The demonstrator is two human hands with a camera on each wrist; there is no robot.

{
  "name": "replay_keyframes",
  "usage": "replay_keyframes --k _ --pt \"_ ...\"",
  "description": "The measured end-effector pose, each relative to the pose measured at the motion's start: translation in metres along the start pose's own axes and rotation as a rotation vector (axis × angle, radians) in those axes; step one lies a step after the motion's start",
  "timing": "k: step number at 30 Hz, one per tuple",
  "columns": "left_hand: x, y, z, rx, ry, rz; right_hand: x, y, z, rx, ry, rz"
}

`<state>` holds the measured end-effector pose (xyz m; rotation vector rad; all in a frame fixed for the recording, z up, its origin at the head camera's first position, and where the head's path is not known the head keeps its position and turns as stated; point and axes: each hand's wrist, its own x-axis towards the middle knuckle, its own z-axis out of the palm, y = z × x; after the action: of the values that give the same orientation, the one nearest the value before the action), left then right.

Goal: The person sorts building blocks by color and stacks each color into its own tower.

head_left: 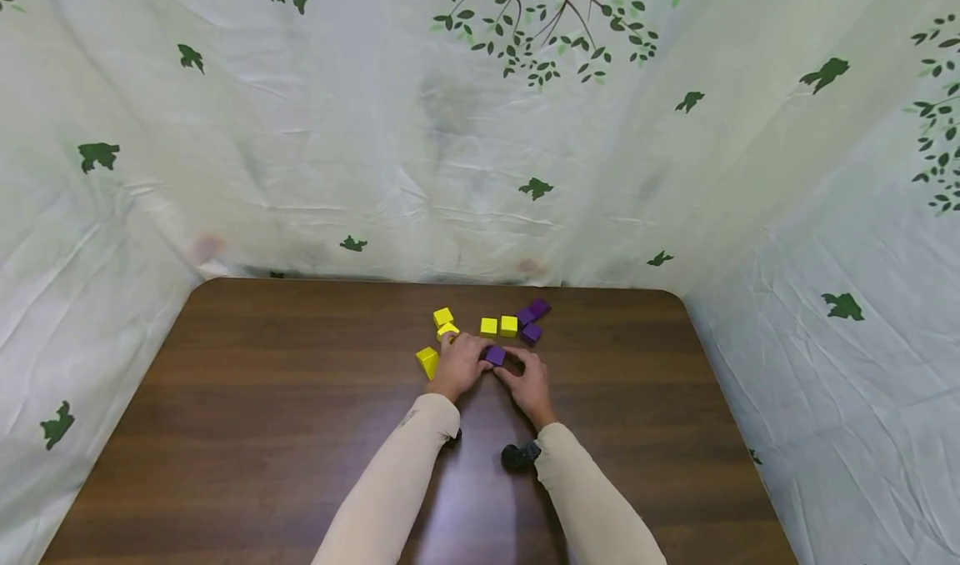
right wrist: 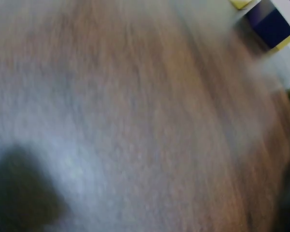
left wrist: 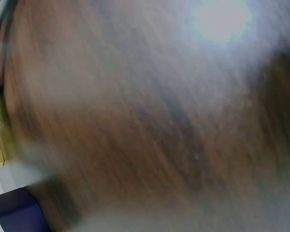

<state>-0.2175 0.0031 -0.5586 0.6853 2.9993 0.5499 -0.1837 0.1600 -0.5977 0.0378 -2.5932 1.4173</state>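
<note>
In the head view a purple cube sits between the two hands, near the far middle of the table. My left hand holds the cube's left side with thumb and finger. From the other side, the curved index finger and thumb of my right hand pinch it. A yellow block is partly covered by the left hand's fingers, and a tilted-looking yellow block lies left of that hand. The left wrist view catches a purple block at its lower left; the right wrist view catches a purple block at its upper right.
Beyond the hands stand two yellow cubes beside a cluster of purple blocks. Another yellow cube is farther left. A dark wrist camera hangs below the right cuff. The brown table ends against a leaf-patterned curtain.
</note>
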Motion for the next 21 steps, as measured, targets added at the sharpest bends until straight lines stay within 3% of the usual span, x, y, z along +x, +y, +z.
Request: replay_keyframes --k 6,15,21 --pt "-0.007 0.001 -0.009 -0.048 0.057 0.025 -0.006 -0.009 -0.001 0.106 0.057 -0.030" --pt "-0.030 -0.013 -0.022 -0.291 0.228 0.125 -0.018 -0.034 -0.001 0.138 0.051 -0.112" --pt "-0.050 -0.029 -0.030 -0.401 0.243 0.106 -0.026 -0.050 0.012 0.155 0.007 -0.150"
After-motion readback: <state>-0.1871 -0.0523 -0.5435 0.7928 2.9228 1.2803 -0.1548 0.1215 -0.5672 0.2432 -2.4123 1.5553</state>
